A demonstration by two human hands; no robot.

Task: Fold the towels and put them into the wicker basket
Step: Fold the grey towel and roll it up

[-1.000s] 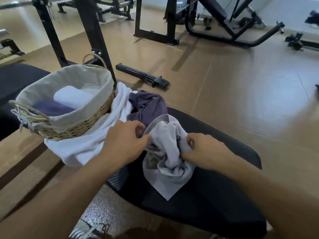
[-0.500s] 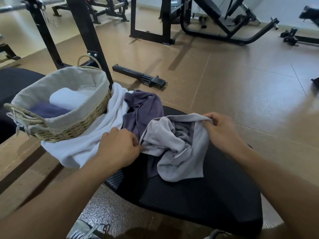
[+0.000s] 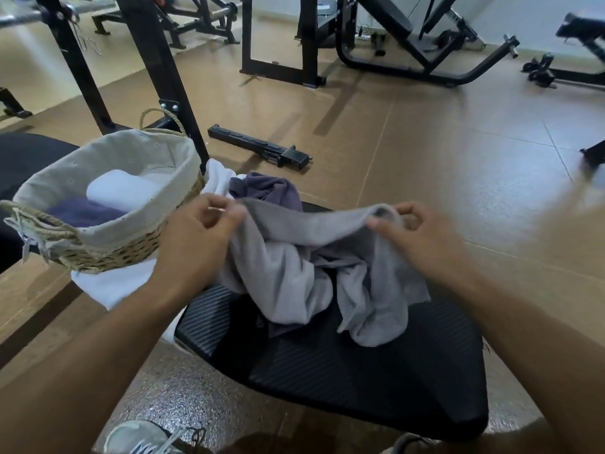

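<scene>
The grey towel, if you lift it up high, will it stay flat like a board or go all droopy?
Probably droopy: the grey towel sags between the left hand and right hand pinching its top edge, and the rest hangs in crumpled folds onto the black seat. It seems light, since fingertips alone hold it. Being soft cloth, it is unlikely to roll away.

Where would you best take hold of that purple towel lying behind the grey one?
Probably the bunched fold at the top of the purple towel, reached from above: it humps up clear there, while its lower part is hidden under the grey towel that both hands hold.
</scene>
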